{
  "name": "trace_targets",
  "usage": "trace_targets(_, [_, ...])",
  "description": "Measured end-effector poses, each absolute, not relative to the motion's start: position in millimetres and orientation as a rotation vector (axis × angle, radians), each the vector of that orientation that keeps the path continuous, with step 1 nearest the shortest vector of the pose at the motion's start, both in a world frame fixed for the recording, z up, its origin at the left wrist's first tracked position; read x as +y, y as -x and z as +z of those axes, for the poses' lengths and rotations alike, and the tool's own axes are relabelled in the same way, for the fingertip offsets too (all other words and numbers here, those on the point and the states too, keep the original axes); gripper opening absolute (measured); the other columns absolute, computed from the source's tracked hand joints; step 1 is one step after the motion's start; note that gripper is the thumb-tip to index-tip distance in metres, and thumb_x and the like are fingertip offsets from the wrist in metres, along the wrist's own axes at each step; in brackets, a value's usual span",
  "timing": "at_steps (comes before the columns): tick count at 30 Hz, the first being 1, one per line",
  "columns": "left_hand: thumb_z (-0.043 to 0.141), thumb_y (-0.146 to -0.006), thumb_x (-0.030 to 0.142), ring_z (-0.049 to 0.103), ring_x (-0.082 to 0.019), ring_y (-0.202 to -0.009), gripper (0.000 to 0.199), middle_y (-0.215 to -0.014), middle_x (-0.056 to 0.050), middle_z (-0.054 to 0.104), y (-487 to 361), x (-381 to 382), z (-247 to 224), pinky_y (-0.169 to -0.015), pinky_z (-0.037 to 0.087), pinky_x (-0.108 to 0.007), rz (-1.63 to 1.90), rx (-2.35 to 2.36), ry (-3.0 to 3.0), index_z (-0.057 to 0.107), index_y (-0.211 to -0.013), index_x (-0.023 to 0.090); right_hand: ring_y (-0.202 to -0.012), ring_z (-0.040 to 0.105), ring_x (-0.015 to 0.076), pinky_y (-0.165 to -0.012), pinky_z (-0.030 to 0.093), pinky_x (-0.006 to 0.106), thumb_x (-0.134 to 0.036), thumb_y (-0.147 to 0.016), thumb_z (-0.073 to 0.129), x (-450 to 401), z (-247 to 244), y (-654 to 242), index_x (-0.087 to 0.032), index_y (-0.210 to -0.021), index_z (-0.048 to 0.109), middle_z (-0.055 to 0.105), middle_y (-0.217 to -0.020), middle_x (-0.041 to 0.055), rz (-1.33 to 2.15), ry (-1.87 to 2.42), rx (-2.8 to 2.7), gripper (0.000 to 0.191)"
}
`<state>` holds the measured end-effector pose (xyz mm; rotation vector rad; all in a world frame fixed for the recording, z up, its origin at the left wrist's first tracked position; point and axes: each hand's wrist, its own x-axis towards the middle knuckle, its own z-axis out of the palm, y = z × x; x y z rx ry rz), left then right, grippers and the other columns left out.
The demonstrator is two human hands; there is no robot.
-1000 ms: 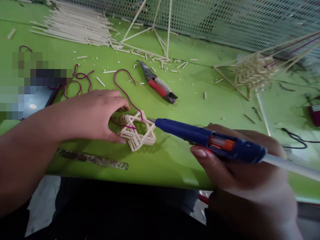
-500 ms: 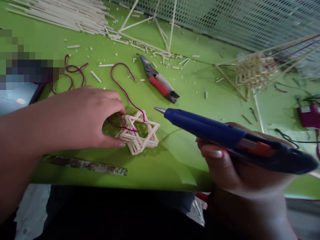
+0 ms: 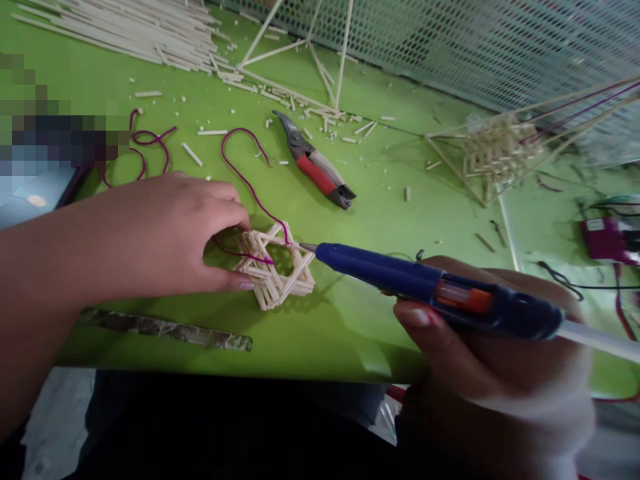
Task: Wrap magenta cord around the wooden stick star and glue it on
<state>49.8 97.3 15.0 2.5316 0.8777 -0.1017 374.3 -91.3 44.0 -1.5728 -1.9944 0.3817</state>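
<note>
My left hand [image 3: 195, 237] pinches the left side of a star-shaped frame [image 3: 303, 275] built from stacked thin wooden sticks, which rests on the green table. A purple string [image 3: 243, 175] runs from the top of the star; another length crosses its left part. In my right hand [image 3: 480, 360] is a blue glue gun [image 3: 380, 270] with a clear glue stick [image 3: 597, 339] coming out of its back. Its metal nozzle points left and is at the star's upper right corner, close to the string's attachment; whether it touches cannot be made out.
Pliers [image 3: 320, 172] with red grips lie beyond the star. A flat mottled strip [image 3: 190, 333] lies near the table edge. Wooden sticks [image 3: 135, 30] are heaped at the back left, with offcuts scattered about. Another stick structure [image 3: 500, 150] stands right, before a perforated panel [image 3: 450, 47].
My right hand has brought the glue gun's nozzle left and down to the star, levelling the gun. My left hand keeps its hold, and the star has hardly moved.
</note>
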Motion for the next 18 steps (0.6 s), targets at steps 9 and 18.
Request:
trace_targets(9, [0.089,-0.085,0.098,0.078,-0.04,-0.111,0.076,-0.129,-0.012,0.088,-45.2,99.5,11.8,-0.098,0.055,-0.055,-0.038,0.858,-2.525,0.088,-0.12,0.031,-0.05,0.056,0.0151,-0.049,0.043,0.034,-0.027,-0.109,0.084,-97.5,44.8,-375.5,-0.033,-0.099,0.073,0.067,-0.07,-0.0058,0.448,1.604,-2.001,0.016])
trace_targets(18, [0.085,-0.084,0.103,0.078,-0.042,-0.114,0.081,-0.131,-0.013,0.086,-46.3,100.8,11.7,-0.104,0.056,-0.056,-0.09,0.884,-2.517,0.088,-0.123,0.032,-0.051,0.055,0.0211,-0.049,0.042,0.04,-0.043,-0.116,0.078,-106.0,46.4,-381.2,-0.034,-0.097,0.073,0.062,-0.066,-0.002,0.332,1.765,-2.005,0.022])
